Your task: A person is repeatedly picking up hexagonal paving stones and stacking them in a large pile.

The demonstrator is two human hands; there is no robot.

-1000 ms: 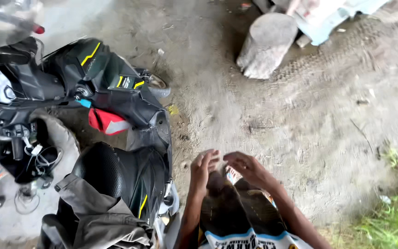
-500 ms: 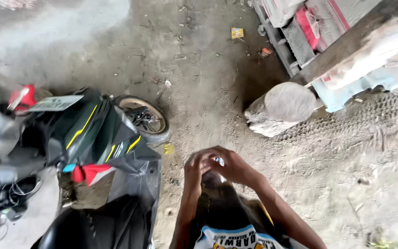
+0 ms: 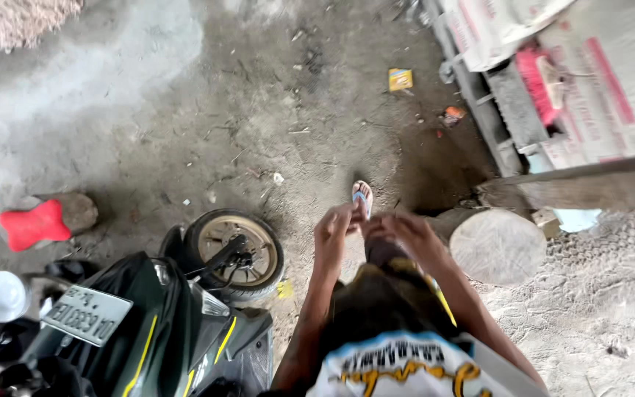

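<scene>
Head view: left hand (image 3: 334, 234), right hand (image 3: 406, 234) touching, fingers' grip unclear; scooter wheel (image 3: 234, 254) near left.

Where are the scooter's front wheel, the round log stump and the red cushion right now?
front wheel (image 3: 235, 254), head view: on the tan rim beside the fork.
log stump (image 3: 497, 246), head view: on the middle of its flat cut top.
red cushion (image 3: 32, 225), head view: on the middle of its red surface.

Bare dirt floor (image 3: 207, 110), dusty, littered with scraps. Pale gravel heap (image 3: 16, 18) at upper left. Stacked sacks (image 3: 597, 81) on grey rack (image 3: 494, 110) at upper right. Round log stump (image 3: 497, 246) right of centre. Flat daylight.
</scene>
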